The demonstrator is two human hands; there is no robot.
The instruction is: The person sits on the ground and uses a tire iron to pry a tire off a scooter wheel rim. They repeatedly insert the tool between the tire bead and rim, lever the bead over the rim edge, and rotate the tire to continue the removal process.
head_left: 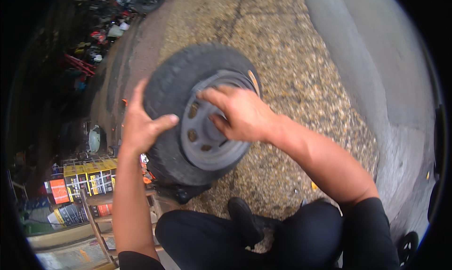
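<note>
A thick black rubber tyre with a blocky, worn tread (172,72) is seen tilted at the middle of the view, ahead of the bent knees in dark cloth trousers (197,239); set into it is a dull grey, dished metal wheel rim (207,159), pierced by rounded oblong holes and turned toward the right; the left hand (143,128) is spread at the tyre's left side, its thumb held apart from its fingers; the right hand (247,112) is held over the rim, forefinger and thumb parted, the other fingers partly hidden; whether the rim is touched by its fingertips cannot be told.

On the right, room is left beside the tyre by a broad stretch of rough brown pebbled ground (301,72), bordered by a smooth grey concrete strip (367,72) with a wavering edge; on the left, closer quarters are made by a brown wooden ladder-like frame (97,227) and stacked yellow-and-black cardboard boxes (89,178); a black shoe (244,218) is planted just below the tyre.
</note>
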